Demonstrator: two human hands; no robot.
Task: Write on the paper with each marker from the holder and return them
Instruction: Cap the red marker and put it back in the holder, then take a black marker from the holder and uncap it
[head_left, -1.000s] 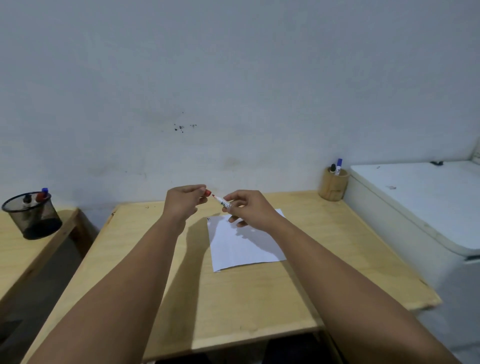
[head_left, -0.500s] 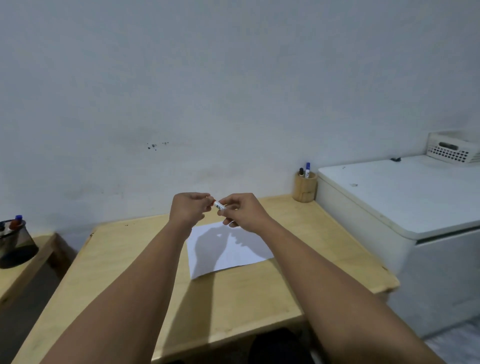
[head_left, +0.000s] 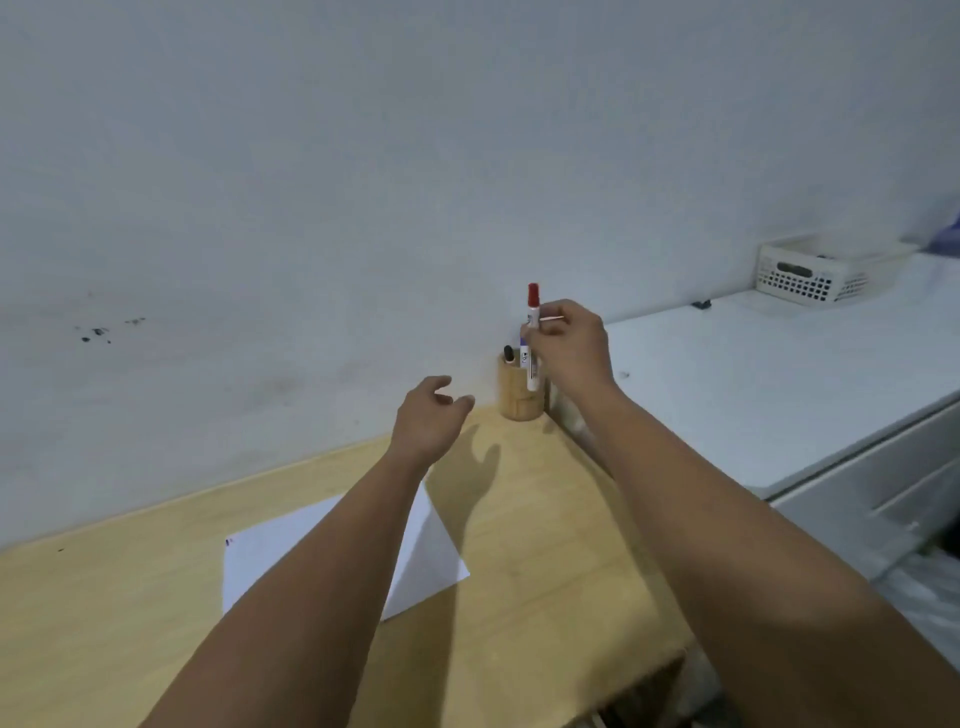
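Note:
My right hand (head_left: 571, 348) grips a white marker with a red cap (head_left: 533, 332), held upright just above and in front of the round wooden holder (head_left: 519, 400) at the table's far right corner. A black-capped marker (head_left: 508, 353) stands in the holder, and a blue one is mostly hidden behind the red-capped marker. My left hand (head_left: 428, 418) hovers over the table left of the holder, fingers apart and holding nothing. The white paper (head_left: 280, 551) lies on the wooden table (head_left: 545, 597), partly covered by my left forearm, with a small mark at its upper left corner.
A white chest-like appliance (head_left: 753, 384) stands right of the table, close beside the holder. A white perforated basket (head_left: 821, 273) sits at its back. The pale wall rises right behind the table's far edge.
The cap went back onto the marker. My right hand then carried it up and right to the holder. My left hand let go and opened. The view turned right.

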